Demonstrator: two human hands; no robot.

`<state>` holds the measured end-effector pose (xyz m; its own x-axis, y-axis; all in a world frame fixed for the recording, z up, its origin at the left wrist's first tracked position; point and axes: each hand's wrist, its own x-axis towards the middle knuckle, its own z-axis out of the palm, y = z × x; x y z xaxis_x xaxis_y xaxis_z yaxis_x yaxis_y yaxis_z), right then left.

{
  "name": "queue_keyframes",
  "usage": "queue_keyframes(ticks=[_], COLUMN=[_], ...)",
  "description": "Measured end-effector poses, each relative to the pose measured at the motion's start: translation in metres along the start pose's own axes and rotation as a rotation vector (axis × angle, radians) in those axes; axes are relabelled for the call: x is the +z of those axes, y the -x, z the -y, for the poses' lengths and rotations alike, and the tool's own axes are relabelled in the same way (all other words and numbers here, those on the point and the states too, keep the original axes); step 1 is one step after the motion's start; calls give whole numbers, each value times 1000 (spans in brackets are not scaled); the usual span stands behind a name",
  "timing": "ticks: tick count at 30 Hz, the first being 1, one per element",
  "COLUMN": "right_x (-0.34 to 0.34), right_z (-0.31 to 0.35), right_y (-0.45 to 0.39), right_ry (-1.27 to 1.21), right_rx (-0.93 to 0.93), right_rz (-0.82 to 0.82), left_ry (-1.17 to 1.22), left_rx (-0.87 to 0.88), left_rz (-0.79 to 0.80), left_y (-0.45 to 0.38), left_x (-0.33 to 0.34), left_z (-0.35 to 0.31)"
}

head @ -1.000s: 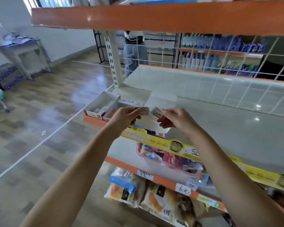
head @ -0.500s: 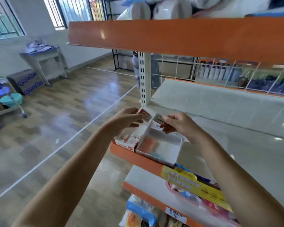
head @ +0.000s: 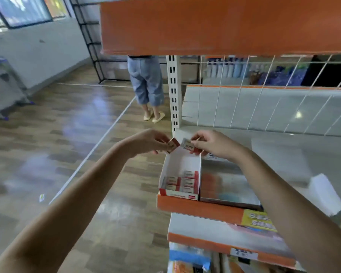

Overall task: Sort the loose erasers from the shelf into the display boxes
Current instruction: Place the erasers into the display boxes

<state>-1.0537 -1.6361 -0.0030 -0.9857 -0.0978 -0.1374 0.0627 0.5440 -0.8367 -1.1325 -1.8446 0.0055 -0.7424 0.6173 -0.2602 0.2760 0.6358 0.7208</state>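
Head view: left hand (head: 146, 141) pinches a red-and-white eraser (head: 172, 145); right hand (head: 213, 143) pinches a second eraser (head: 187, 144). Both are held over the back end of the open display box (head: 180, 164) at the shelf (head: 201, 208) corner. Packed erasers (head: 180, 183) fill the box front.

left hand (head: 146, 141): now over the far end of the left display box (head: 180, 174), from above the shelf's front edge
right hand (head: 213, 143): likewise moved there
erasers (head: 172, 145): carried along, closer together

A person in jeans (head: 146, 79) stands on the wooden floor (head: 63, 138).
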Motion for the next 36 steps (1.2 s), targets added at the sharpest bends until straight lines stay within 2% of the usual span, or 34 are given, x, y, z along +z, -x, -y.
queue_keyframes(ticks=[4,12,23,36], right_x=[13,36,66,77], right_z=[10,21,16,13], right_y=[-8,-11,-14,-20], right_ry=[150,295,407,556], right_rx=[82,217,262,274], right_rz=[15,31,108,58], left_ry=[-101,-167,-307,-320], left_rx=[56,150,280,320], left_rz=[119,245,277,303], left_y=[-12,-33,-39,-41], left_x=[-20,-34,-31,-30], left_z=[15,27,34,32])
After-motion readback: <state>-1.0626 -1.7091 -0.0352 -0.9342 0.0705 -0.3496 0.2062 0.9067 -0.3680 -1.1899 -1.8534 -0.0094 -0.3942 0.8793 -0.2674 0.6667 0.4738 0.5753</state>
